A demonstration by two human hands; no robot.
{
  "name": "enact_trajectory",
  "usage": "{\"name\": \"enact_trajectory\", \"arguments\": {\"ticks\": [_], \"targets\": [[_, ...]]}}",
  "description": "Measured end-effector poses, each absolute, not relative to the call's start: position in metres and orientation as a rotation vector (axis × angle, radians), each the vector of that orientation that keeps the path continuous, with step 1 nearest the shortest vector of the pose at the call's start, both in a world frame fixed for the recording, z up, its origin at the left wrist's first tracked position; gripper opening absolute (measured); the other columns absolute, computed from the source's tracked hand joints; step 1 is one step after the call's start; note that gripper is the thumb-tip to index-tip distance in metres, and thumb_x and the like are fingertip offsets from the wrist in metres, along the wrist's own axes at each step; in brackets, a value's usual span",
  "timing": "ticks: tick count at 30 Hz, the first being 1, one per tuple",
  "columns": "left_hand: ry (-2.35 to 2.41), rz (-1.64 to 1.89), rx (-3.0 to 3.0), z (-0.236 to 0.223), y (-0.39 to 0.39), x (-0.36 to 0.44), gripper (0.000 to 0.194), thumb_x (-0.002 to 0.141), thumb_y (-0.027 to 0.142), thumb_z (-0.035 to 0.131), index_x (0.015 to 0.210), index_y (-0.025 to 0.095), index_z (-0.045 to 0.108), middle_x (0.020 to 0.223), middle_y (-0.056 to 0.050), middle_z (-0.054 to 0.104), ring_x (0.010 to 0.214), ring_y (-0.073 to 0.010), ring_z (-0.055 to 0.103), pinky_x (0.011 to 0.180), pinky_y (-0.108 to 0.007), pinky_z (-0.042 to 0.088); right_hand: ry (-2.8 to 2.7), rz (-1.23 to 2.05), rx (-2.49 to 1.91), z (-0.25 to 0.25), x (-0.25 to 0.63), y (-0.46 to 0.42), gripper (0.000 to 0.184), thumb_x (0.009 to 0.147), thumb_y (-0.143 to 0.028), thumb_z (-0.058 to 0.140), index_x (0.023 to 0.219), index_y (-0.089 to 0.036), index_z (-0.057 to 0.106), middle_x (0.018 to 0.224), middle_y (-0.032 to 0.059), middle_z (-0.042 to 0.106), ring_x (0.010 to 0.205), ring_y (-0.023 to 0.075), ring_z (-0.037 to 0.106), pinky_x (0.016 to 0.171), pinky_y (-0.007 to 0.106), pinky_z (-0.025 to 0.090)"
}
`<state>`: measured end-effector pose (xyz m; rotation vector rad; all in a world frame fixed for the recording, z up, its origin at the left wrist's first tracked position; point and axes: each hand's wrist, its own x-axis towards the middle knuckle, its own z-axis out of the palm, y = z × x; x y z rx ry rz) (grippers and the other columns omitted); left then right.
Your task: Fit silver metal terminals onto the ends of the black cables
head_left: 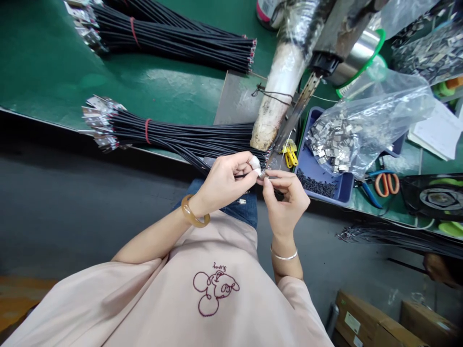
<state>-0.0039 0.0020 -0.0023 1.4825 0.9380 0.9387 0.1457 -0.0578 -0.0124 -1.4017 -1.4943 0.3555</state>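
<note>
My left hand (226,180) is closed in a pinch near the table's front edge, with a short dark stretch of black cable (240,177) showing between its fingers. White wrapping (255,164) covers one of its fingertips. My right hand (287,197) meets it fingertip to fingertip, pinching a small metal connector piece (263,176). The fingers partly hide the point where cable and metal come together. Just beyond both hands lies a bundle of black cables (188,134) held by a red tie, metal connectors at its left end. A soldering iron (292,118) points down close above my fingertips.
A wrapped tube (278,86) slants beside the iron. On the right, a purple tray (342,190) holds metal shells and small black pieces. Nearby are yellow snips (290,155), pliers (385,185), a solder spool (361,60) and a fan (441,197). Another cable bundle (173,36) lies behind.
</note>
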Motion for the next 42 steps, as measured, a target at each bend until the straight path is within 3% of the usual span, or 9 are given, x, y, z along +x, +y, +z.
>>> {"name": "enact_trajectory", "arguments": {"ticks": [3,8,12,15,19,24,31,42], "targets": [[0.855,0.909,1.454,-0.001,0.003,-0.009,0.007,0.083,0.016,0.064,0.077,0.014,0.061,0.063,0.002,0.060,0.056,-0.0059,0.052,0.055,-0.017,0.043,-1.478,0.483,-1.411,-0.010,0.152,-0.059,0.011,0.089,-0.013,0.067,0.088,-0.023,0.064,0.086,-0.0023,0.075,0.077,0.0119,0.074,0.071,0.025,0.063],[0.774,0.838,1.420,0.001,0.006,-0.015,0.010,0.082,0.016,0.065,0.073,0.013,0.063,0.063,0.001,0.060,0.056,-0.0064,0.052,0.055,-0.017,0.045,-1.775,0.117,-1.283,-0.003,0.157,-0.060,0.020,0.085,-0.006,0.071,0.094,-0.022,0.065,0.098,0.0021,0.079,0.089,0.0142,0.076,0.079,0.027,0.062],[0.744,0.820,1.425,0.000,0.006,-0.016,0.010,0.083,0.016,0.064,0.073,0.012,0.063,0.065,0.000,0.061,0.057,-0.0066,0.053,0.055,-0.017,0.043,-1.829,0.070,-1.292,-0.004,0.152,-0.058,0.018,0.087,-0.007,0.068,0.092,-0.023,0.063,0.089,-0.0002,0.077,0.079,0.0118,0.074,0.070,0.024,0.060],[0.761,0.877,1.389,-0.001,0.005,-0.014,0.010,0.083,0.016,0.065,0.074,0.012,0.062,0.065,0.001,0.060,0.057,-0.0054,0.052,0.056,-0.016,0.043,-1.538,0.042,-1.342,-0.004,0.149,-0.058,0.016,0.088,-0.009,0.067,0.089,-0.023,0.060,0.084,-0.0020,0.073,0.075,0.0126,0.074,0.066,0.027,0.061],[0.843,0.972,1.355,-0.001,0.002,-0.011,0.008,0.082,0.017,0.066,0.076,0.012,0.063,0.066,0.001,0.061,0.058,-0.0053,0.052,0.057,-0.016,0.044,-1.238,0.220,-1.393,0.001,0.144,-0.061,0.010,0.090,-0.014,0.068,0.088,-0.022,0.061,0.092,-0.0017,0.070,0.061,0.0084,0.071,0.053,0.023,0.058],[0.869,0.976,1.374,-0.002,0.001,-0.007,0.007,0.081,0.018,0.066,0.077,0.012,0.065,0.070,-0.001,0.065,0.063,-0.0083,0.059,0.061,-0.019,0.048,-1.303,0.559,-1.438,-0.003,0.137,-0.062,0.007,0.091,-0.020,0.068,0.085,-0.020,0.063,0.104,0.0016,0.073,0.076,0.0100,0.075,0.067,0.024,0.065],[0.964,1.006,1.354,-0.004,0.001,0.002,0.007,0.080,0.019,0.063,0.077,0.013,0.066,0.067,0.000,0.064,0.061,-0.0086,0.059,0.059,-0.018,0.049,-1.496,0.218,-1.465,-0.006,0.142,-0.054,0.007,0.090,-0.018,0.067,0.085,-0.022,0.065,0.100,0.0016,0.075,0.090,0.0142,0.074,0.070,0.028,0.063],[0.999,1.057,1.331,-0.002,0.001,0.005,0.008,0.080,0.021,0.065,0.082,0.013,0.068,0.072,-0.001,0.067,0.065,-0.0092,0.063,0.062,-0.017,0.055,-1.569,0.091,-1.414,-0.005,0.144,-0.045,0.010,0.089,-0.015,0.068,0.085,-0.024,0.066,0.096,0.0002,0.074,0.092,0.0163,0.072,0.081,0.034,0.061]]}}
